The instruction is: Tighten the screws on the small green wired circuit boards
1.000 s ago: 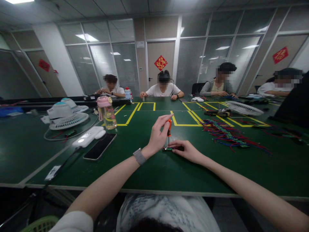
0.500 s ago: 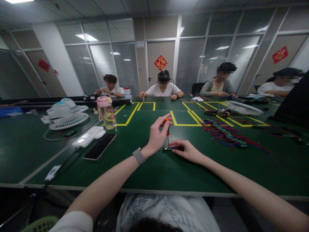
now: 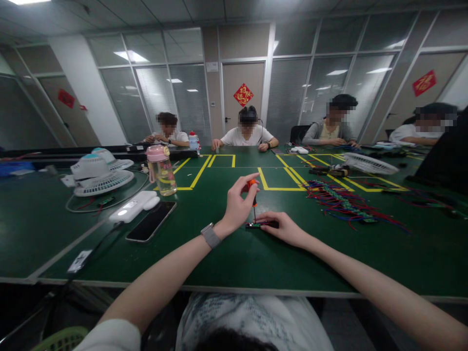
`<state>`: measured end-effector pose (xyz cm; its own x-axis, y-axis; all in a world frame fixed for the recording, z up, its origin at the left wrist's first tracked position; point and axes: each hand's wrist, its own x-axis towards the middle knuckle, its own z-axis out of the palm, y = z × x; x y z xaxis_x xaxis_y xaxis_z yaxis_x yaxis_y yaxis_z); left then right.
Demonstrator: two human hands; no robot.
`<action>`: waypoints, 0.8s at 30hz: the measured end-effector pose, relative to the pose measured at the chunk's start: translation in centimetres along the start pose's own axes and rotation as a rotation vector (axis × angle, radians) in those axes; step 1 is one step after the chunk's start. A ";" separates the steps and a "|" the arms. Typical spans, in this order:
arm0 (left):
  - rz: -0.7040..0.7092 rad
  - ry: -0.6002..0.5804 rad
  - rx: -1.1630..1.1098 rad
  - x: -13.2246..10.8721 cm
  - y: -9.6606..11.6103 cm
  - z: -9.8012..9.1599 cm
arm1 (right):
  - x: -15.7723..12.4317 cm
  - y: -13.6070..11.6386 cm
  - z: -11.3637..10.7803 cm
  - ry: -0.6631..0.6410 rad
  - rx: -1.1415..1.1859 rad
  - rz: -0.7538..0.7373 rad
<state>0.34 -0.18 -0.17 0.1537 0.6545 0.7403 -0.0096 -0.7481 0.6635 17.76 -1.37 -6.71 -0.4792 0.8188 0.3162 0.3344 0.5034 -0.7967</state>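
Red diamonds (image 3: 243, 95), three of them, hang across the far side of the room; the right-hand one shows 福 in gold, the middle one carries several gold characters, and the leftmost is too dim to read. Marks on the white tag (image 3: 80, 262) are too blurred to make out. Yellow tape (image 3: 281, 189) outlines shapes on the dark green table (image 3: 219, 268), and glass panels with blinds (image 3: 288, 92) line the wall beyond. Four co-workers (image 3: 252, 136) sit opposite. The person's left hand (image 3: 237, 200) pinches one orange-and-black screwdriver (image 3: 255, 205) near its top, and the shaft stands upright on one small circuit board (image 3: 252, 225) lying on the table before the person. The right hand (image 3: 287, 229) curls thumb and fingers on that board, holding it; how hard they press I cannot tell. Around them I count one phone (image 3: 151, 222), two drink bottles (image 3: 163, 170), two white fans (image 3: 97, 170) on the left, one fan grille (image 3: 371, 164) on the right, and a row of wired boards (image 3: 343, 201) too tangled to number.
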 end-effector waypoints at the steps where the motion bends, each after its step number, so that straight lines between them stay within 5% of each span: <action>1: 0.003 0.014 0.022 0.0 0.0 0.0 | 0.0 -0.1 0.0 0.003 -0.012 -0.002; 7: 0.057 0.072 0.208 0.0 0.1 -0.2 | 0.0 -0.2 -0.1 0.002 -0.012 -0.005; 14: 0.010 -0.050 -0.026 -0.1 0.1 0.0 | 0.0 -0.3 -0.1 -0.008 0.003 -0.008; 20: 0.068 0.035 0.186 -0.3 0.5 -0.1 | 0.0 -0.4 -0.1 0.000 0.009 -0.002; 24: 0.056 -0.008 0.113 -0.2 0.2 -0.2 | 0.0 -0.4 -0.1 -0.008 0.002 -0.004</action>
<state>0.12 -0.38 -0.15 0.1643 0.6111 0.7743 0.0931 -0.7911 0.6046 17.71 -1.55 -6.38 -0.4869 0.8146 0.3152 0.3309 0.5060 -0.7965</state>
